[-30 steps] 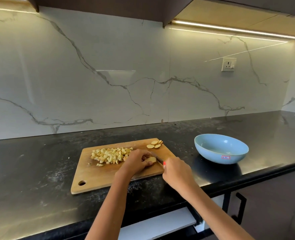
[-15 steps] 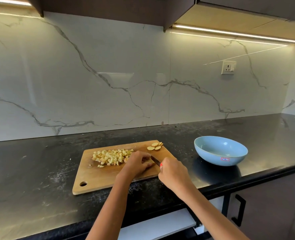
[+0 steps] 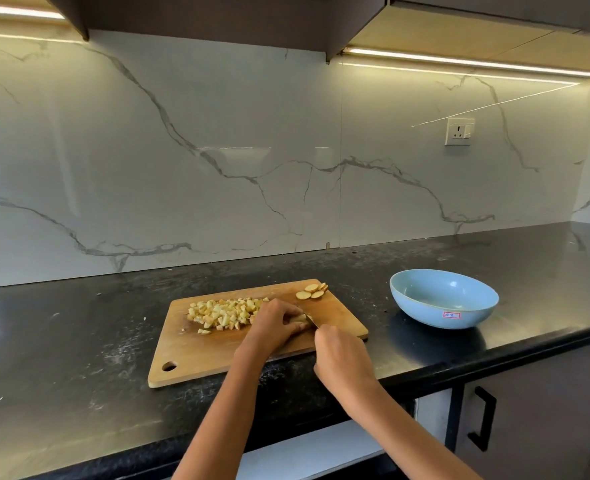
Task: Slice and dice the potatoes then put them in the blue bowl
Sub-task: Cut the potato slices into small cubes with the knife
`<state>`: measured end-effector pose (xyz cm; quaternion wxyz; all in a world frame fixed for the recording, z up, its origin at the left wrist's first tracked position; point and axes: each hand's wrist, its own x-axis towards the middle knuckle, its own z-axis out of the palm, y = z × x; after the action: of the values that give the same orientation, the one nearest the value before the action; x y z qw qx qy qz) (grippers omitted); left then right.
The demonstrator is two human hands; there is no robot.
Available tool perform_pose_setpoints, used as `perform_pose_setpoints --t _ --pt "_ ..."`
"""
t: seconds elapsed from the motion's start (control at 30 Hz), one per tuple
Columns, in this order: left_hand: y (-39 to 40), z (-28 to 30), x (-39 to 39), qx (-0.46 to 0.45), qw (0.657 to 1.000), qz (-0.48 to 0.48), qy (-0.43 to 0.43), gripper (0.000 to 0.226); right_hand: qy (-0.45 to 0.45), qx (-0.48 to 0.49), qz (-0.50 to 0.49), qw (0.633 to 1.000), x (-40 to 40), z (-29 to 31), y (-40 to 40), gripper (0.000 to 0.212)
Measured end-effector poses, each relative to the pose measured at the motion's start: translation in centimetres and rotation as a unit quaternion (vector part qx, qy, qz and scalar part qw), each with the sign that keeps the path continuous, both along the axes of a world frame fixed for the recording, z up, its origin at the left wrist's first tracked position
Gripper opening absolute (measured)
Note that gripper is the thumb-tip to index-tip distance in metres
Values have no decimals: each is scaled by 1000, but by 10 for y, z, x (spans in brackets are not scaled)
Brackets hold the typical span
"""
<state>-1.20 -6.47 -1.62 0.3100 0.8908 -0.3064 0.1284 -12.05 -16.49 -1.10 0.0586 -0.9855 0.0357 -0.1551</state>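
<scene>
We have a single wide-angle view, worn on the person's head, looking forward and down across the black counter [image 3: 78,341] toward the marble backsplash [image 3: 217,150], with no second view to share the scene. From standing height we see both forearms reaching in from the bottom edge, and the cutting board [image 3: 217,358] sits near the centre at arm's length. The upper cabinets [image 3: 217,15] cross the top of the frame, and the counter's lines bow slightly from the lens.

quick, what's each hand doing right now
Left hand: fingers curled, holding a pale potato piece down on the wooden cutting board.
Right hand: grips a knife, blade at the potato piece.
</scene>
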Motion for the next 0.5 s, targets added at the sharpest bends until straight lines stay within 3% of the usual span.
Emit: perform_pose_setpoints --t 0.5 --pt "-2 -5 1 39 999 22 18 25 -5 84 -51 995 8 5 -24 17"
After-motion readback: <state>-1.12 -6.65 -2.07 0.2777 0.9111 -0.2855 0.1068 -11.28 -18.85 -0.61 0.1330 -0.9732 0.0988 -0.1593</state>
